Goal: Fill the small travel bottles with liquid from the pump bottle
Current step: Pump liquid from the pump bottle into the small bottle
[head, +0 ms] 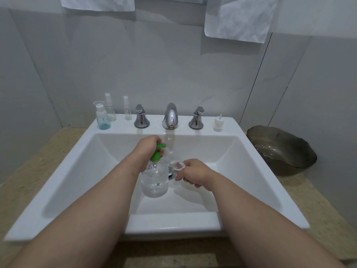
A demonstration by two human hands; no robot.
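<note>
Left hand [151,145] atop upright pump bottle [154,180], green nozzle [161,146] rightward.

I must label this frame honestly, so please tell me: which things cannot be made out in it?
- Head view: the small travel bottle is mostly hidden by the right-hand grip; fill level unreadable.
- Head view: the left-hand grip partly covers the green pump head; any flow is unseen.
- Head view: the drain sits partly behind the pump bottle.
- Head view: the towels are cut by the top edge.
</note>
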